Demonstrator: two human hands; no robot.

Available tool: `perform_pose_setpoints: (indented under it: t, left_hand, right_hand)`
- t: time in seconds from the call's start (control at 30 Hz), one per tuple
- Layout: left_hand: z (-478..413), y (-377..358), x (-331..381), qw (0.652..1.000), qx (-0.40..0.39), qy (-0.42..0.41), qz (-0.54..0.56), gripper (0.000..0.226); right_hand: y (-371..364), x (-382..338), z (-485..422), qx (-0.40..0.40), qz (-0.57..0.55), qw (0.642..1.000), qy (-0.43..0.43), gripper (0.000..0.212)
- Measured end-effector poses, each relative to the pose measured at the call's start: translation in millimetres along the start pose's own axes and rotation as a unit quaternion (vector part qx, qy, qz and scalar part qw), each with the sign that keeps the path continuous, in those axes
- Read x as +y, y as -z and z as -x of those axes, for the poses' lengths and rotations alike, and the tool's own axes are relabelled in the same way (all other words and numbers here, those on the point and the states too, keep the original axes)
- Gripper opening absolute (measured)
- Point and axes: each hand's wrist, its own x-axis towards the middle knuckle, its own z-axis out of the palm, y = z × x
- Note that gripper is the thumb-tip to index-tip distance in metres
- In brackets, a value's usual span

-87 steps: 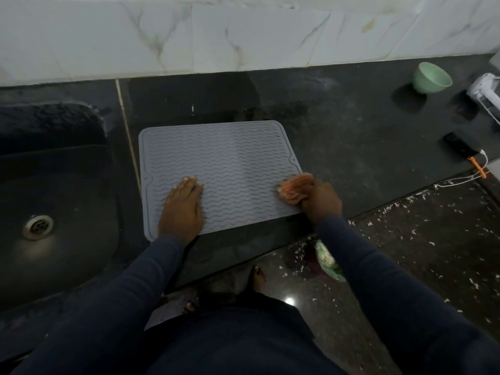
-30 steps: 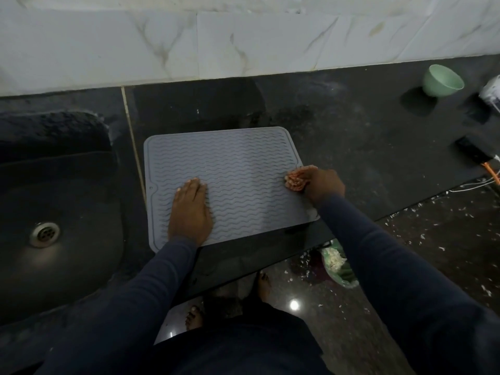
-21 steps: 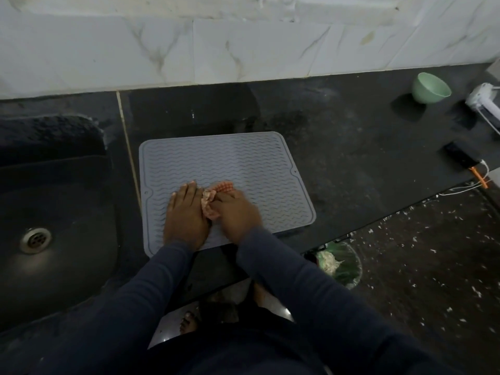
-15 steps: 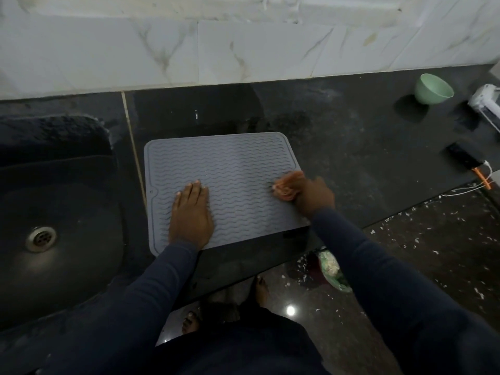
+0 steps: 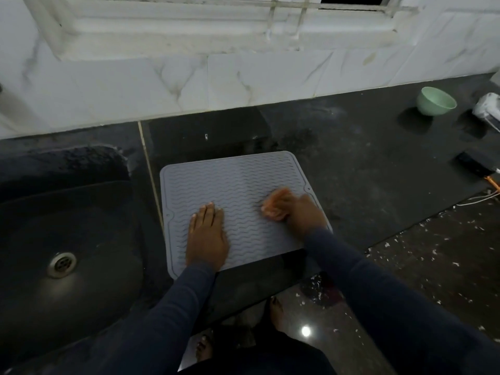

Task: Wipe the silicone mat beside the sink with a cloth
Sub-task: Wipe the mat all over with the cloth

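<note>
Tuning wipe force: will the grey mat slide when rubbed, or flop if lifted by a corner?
Likely to creep: the left hand lies flat on the mat, seemingly pinning it to the glossy counter. Probably floppy if lifted: it looks thin and hugs the surface. Its wavy ribs may drag on the cloth gripped by the right hand.

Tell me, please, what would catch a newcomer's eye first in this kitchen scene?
The pale grey mat stands out against the dark counter, just right of the sink. The left hand lies flat on its near left part, while the right hand grips an orange cloth on its right part. A green bowl sits far right near the wall.
</note>
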Motion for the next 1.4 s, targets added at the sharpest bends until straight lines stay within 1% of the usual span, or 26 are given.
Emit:
perform_pose_setpoints:
  t: [0.03,0.07,0.13,0.17,0.23,0.3,0.37,0.4,0.43,0.53,0.57,0.63,0.7,0.77,0.83,0.87,0.93,0.97,1.0,1.07,1.13,1.2,1.27,1.3,1.33,1.4]
  left_hand:
    - [1,-1,-1,1.000,0.004,-0.004,0.003,0.060]
    - [2,-1,-2,1.000,0.013,-0.007,0.011,0.059]
    - [-3,5,-2,0.999,0.038,0.003,0.036,0.055]
    - [-9,10,0,0.998,0.044,0.012,0.045,0.053]
    - [-23,19,2,0.997,0.045,0.019,0.053,0.048]
    - [-32,19,3,0.998,0.039,0.009,0.054,0.045]
    - [-33,12,1,0.999,0.004,0.000,0.047,0.052]
    - [-31,9,-1,0.999,-0.008,-0.002,0.033,0.054]
    - [-28,6,-2,1.000,-0.010,-0.005,0.019,0.053]
    - [-27,5,-5,1.000,0.002,-0.007,0.006,0.056]
    - [-27,4,-5,1.000,0.006,-0.006,0.007,0.058]
    - [-26,2,-5,1.000,0.013,-0.009,0.010,0.059]
    - [-26,2,-4,1.000,0.018,-0.006,0.021,0.053]
    - [-28,2,-3,0.999,0.025,0.003,0.039,0.048]
    - [-29,3,-4,0.997,0.035,0.005,0.064,0.049]
    - [-29,4,-6,0.995,0.035,0.008,0.088,0.049]
    - [-28,5,-9,0.990,0.035,0.017,0.138,0.050]
    - [-28,5,-11,0.988,0.032,0.021,0.147,0.051]
    - [-27,5,-11,0.989,0.030,0.020,0.143,0.052]
    - [-25,5,-9,0.992,0.040,0.011,0.121,0.053]
    - [-23,5,-8,0.992,0.053,0.011,0.116,0.049]
    - [-23,5,-8,0.991,0.060,0.011,0.118,0.047]
    - [-24,4,-7,0.991,0.066,0.011,0.116,0.045]
    - [-24,3,-7,0.991,0.070,0.013,0.116,0.045]
    - [-25,4,-7,0.990,0.072,0.017,0.117,0.044]
    - [-26,5,-6,0.991,0.071,0.019,0.112,0.045]
  right_hand:
    - [3,23,-4,-0.021,-0.044,0.995,-0.092,0.039]
    - [6,43,-8,-0.040,-0.065,0.984,-0.159,0.038]
    - [14,51,-18,-0.038,-0.076,0.976,-0.203,0.040]
    - [21,39,-18,-0.028,-0.093,0.974,-0.205,0.040]
    - [29,-5,-16,0.012,-0.121,0.983,-0.137,0.036]
    - [24,-61,-8,0.036,-0.155,0.987,-0.019,0.028]
    - [14,-103,5,-0.033,-0.150,0.985,0.082,0.033]
    - [6,-103,5,-0.050,-0.134,0.983,0.114,0.038]
    - [0,-92,3,-0.055,-0.123,0.984,0.115,0.039]
    - [-7,-26,-6,-0.031,-0.093,0.995,0.014,0.043]
    - [-5,-3,-10,-0.027,-0.084,0.995,-0.039,0.044]
    - [5,36,-22,-0.043,-0.090,0.980,-0.172,0.043]
    - [20,40,-32,-0.040,-0.099,0.969,-0.221,0.041]
    - [28,8,-32,-0.017,-0.131,0.972,-0.192,0.036]
    - [25,-47,-21,0.010,-0.181,0.978,-0.102,0.031]
    - [18,-75,-13,0.009,-0.189,0.981,-0.036,0.031]
    - [0,-117,5,-0.050,-0.189,0.978,0.071,0.041]
    - [-11,-118,7,-0.063,-0.177,0.977,0.103,0.043]
    - [-19,-107,4,-0.067,-0.161,0.979,0.105,0.042]
    - [-14,-68,1,-0.039,-0.135,0.989,0.046,0.041]
    - [-6,-15,-7,-0.013,-0.067,0.997,-0.036,0.045]
    - [1,33,-17,-0.028,-0.074,0.984,-0.161,0.041]
    - [11,50,-31,-0.040,-0.081,0.970,-0.226,0.037]
    - [15,43,-35,-0.052,-0.098,0.965,-0.237,0.036]
    - [21,26,-37,-0.051,-0.108,0.968,-0.222,0.039]
    - [23,-26,-36,-0.007,-0.124,0.983,-0.136,0.043]
